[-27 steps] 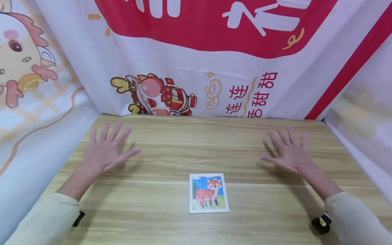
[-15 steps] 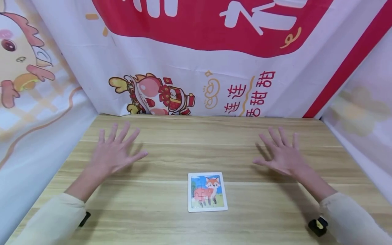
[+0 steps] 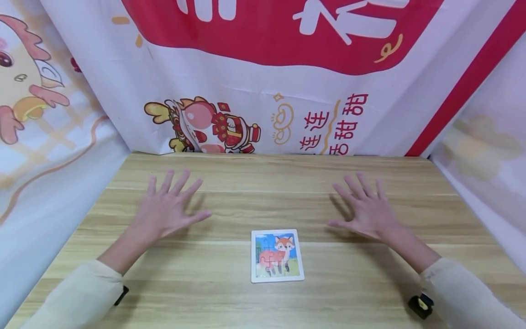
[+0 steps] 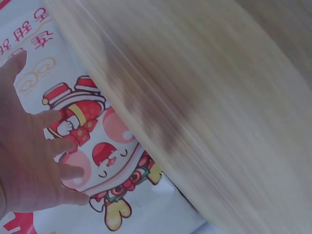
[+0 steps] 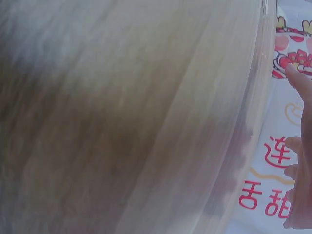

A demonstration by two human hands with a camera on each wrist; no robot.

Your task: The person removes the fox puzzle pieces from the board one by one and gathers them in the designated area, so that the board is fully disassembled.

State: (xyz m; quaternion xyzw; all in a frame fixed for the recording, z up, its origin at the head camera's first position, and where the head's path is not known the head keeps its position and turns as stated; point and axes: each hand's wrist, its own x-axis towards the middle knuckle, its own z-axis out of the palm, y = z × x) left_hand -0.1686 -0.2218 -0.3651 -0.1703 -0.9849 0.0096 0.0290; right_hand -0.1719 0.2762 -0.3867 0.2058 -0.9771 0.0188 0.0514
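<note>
- Drawn inward toward puzzle [image 3: 277, 256] since earlier: left hand [image 3: 166, 212], right hand [image 3: 365, 211], fingers spread wide, holding nothing.
- Probably light, stiff, thin; best pinched at raised edge.

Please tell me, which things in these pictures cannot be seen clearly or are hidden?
- Head view: whether the left hand and right hand touch the table is unclear.
- Head view: the fox puzzle is too small to count its pieces.
- Both wrist views: motion blur smears the table; the frame edges cut off both hands; the puzzle is out of frame.
</note>
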